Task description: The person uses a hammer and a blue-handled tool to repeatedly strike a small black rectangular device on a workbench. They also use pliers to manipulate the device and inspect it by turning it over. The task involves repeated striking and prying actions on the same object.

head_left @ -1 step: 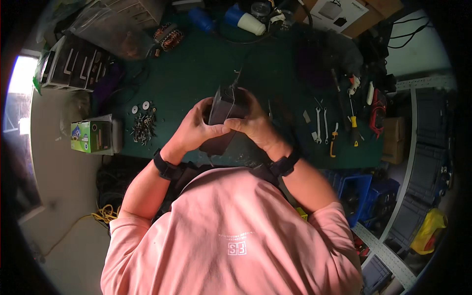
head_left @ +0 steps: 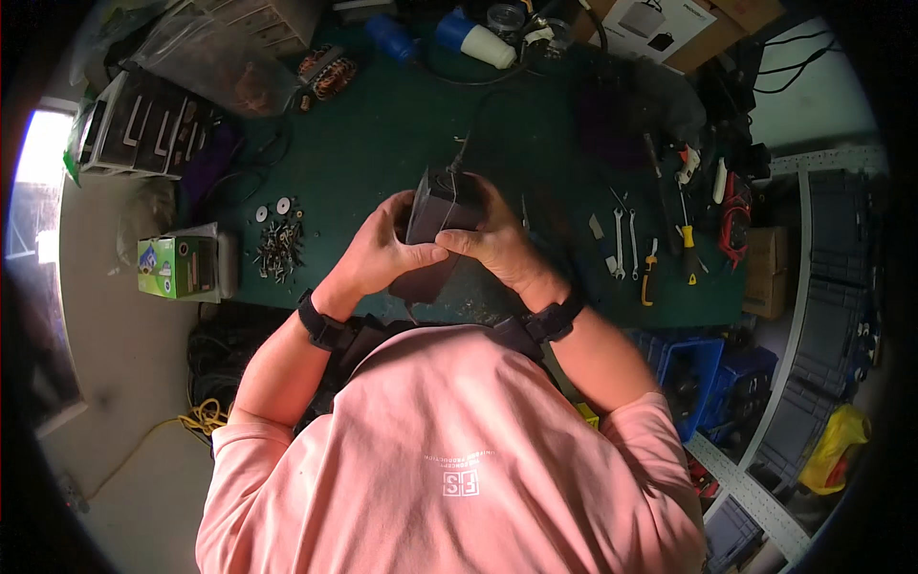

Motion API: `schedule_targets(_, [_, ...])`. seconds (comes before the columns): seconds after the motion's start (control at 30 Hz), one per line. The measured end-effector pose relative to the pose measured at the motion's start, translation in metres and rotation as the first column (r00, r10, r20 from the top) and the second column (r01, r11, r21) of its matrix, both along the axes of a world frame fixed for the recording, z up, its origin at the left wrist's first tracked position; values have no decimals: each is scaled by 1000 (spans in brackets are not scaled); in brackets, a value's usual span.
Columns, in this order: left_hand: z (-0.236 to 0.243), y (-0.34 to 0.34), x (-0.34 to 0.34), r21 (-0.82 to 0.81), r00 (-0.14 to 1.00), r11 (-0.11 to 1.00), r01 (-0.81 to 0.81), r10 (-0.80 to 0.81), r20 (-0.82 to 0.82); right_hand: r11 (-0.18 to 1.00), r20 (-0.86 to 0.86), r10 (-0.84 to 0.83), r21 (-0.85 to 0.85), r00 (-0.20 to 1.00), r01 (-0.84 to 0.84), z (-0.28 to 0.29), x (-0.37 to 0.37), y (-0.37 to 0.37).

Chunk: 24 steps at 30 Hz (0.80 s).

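I hold a dark grey rectangular device [head_left: 427, 270] in both hands above the green work surface. My left hand [head_left: 387, 249] is wrapped round its left side, thumb lying across the front. My right hand [head_left: 488, 239] grips it from the right, thumb on the front face near the left thumb. A cord [head_left: 461, 153] rises from the device's top, and a thin wire runs down its face. Several screws and small fasteners [head_left: 277, 251] lie to the left, with washers [head_left: 283, 205] beside them. Wrenches [head_left: 621, 244] and a yellow-handled screwdriver [head_left: 688, 249] lie to the right.
A green box [head_left: 177, 266] sits at the left edge, below dark drawers [head_left: 143, 134]. Copper coils [head_left: 325, 72], blue plugs [head_left: 475, 40] and cardboard [head_left: 708, 43] line the back. Red pliers or tools [head_left: 734, 220] lie at the right, near blue bins [head_left: 703, 383] and shelving [head_left: 803, 287].
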State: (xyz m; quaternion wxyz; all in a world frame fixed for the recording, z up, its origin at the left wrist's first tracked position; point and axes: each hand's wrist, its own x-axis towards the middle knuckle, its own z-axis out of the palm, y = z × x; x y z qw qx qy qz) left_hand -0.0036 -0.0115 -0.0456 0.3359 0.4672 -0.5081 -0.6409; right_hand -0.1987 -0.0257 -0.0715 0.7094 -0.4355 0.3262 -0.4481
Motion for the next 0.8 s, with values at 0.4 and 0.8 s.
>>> schedule_targets(0.4, [0,-2,1,-1,999,1000,19,-19,-50,994,5,103,48,995,-103,6,-7,-9])
schedule_targets(0.8, [6,-2,8,-101,997,994,50,-44,68,996,-42,89,-24,995,-90,10,-8,-4])
